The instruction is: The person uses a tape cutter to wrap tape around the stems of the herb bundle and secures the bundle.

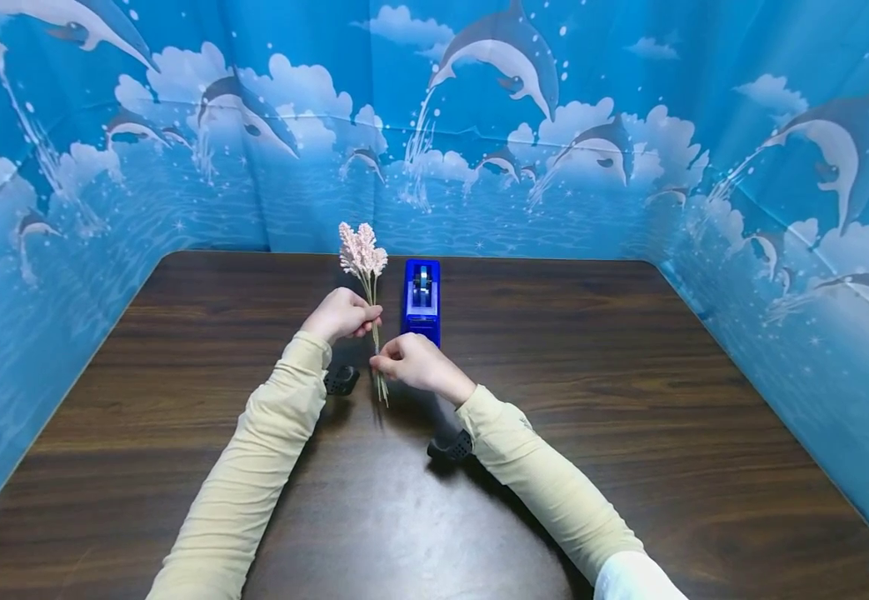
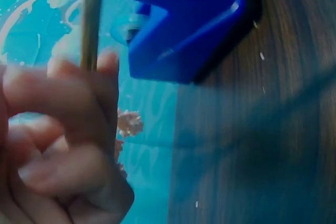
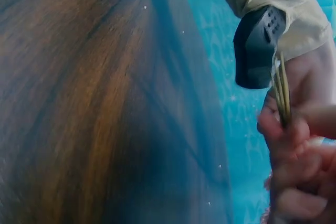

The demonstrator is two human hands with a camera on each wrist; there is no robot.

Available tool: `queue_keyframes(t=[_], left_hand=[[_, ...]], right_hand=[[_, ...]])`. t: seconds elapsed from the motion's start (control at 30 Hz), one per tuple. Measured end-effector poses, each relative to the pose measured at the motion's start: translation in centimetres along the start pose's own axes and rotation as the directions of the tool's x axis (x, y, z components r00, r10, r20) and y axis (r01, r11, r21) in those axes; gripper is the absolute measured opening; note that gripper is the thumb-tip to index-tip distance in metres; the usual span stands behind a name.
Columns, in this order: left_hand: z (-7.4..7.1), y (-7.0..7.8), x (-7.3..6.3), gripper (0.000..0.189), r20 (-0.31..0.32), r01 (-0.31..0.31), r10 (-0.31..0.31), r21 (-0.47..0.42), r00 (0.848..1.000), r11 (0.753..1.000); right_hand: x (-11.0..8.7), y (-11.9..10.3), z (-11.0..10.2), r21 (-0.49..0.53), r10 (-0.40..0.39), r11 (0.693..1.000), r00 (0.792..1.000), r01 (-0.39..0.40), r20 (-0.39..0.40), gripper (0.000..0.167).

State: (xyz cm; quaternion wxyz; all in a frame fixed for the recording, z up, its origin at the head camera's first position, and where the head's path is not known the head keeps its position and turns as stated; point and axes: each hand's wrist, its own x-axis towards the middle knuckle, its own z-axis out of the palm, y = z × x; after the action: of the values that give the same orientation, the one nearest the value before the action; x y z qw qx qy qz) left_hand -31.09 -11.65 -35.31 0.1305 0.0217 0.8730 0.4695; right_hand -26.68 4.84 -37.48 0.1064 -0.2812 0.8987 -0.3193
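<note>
A small bunch of pale pink flowers on thin stems [image 1: 362, 252] is held upright over the table, blossoms toward the back edge. My left hand [image 1: 344, 315] grips the stems just below the blossoms. Lower down, my right hand [image 1: 413, 363] pinches the same stems between thumb and fingertips, with the stem ends [image 1: 383, 393] showing below it. A blue tape dispenser [image 1: 422, 300] stands just right of the bunch, its near end close behind my right hand. In the left wrist view, the fingers [image 2: 68, 108] curl about the stems and hide most of the blossoms.
Beneath everything is a dark wood-grain table [image 1: 674, 433]. A blue curtain [image 1: 314, 175] printed with dolphins hangs along its back and sides. Black wrist cameras [image 1: 450, 447] sit under both wrists, the left one near the stem ends.
</note>
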Motion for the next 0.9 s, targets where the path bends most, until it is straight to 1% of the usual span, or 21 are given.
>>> queue_keyframes(t=[0.13, 0.2, 0.3, 0.37, 0.47, 0.57, 0.7, 0.83, 0.9], left_hand=[[-0.4, -1.0, 0.2, 0.031, -0.004, 0.024, -0.024, 0.021, 1.0, 1.0], [-0.5, -1.6, 0.2, 0.03, 0.019, 0.039, -0.04, 0.043, 0.999, 0.998], [-0.5, -2.1, 0.3, 0.033, 0.07, 0.071, -0.08, 0.124, 0.994, 0.99], [-0.5, -2.2, 0.4, 0.036, 0.09, 0.078, -0.097, 0.197, 0.991, 0.977], [-0.4, -2.0, 0.3, 0.038, 0.107, 0.067, -0.103, 0.295, 0.989, 0.953], [-0.3, -2.0, 0.2, 0.038, 0.127, 0.051, -0.101, 0.348, 0.987, 0.936], [0.1, -2.3, 0.1, 0.041, 0.154, 0.044, -0.12, 0.424, 0.981, 0.905], [0.6, -2.2, 0.1, 0.044, 0.143, 0.03, -0.116, 0.497, 0.983, 0.867], [0.8, -2.1, -0.1, 0.044, 0.132, 0.041, -0.125, 0.507, 0.983, 0.861]], right_hand=[[-0.1, -0.3, 0.9, -0.051, -0.031, 0.998, 0.998, 0.033, 0.056, 0.028], [-0.2, -0.4, 1.4, -0.097, -0.053, 0.993, 0.994, 0.063, 0.093, 0.028], [-0.3, -0.5, 1.7, -0.143, -0.08, 0.984, 0.981, 0.106, 0.179, 0.03], [-0.2, -0.4, 1.7, -0.15, -0.09, 0.981, 0.969, 0.127, 0.23, 0.031], [-0.1, -0.4, 1.6, -0.143, -0.094, 0.98, 0.958, 0.137, 0.271, 0.031], [0.0, -0.3, 1.7, -0.156, -0.099, 0.976, 0.948, 0.152, 0.304, 0.032], [0.0, 0.0, 2.3, -0.161, -0.128, 0.967, 0.921, 0.198, 0.367, 0.027], [0.1, 0.4, 2.1, -0.129, -0.146, 0.969, 0.907, 0.212, 0.395, 0.024], [0.2, 0.7, 1.5, -0.118, -0.149, 0.97, 0.905, 0.212, 0.398, 0.023]])
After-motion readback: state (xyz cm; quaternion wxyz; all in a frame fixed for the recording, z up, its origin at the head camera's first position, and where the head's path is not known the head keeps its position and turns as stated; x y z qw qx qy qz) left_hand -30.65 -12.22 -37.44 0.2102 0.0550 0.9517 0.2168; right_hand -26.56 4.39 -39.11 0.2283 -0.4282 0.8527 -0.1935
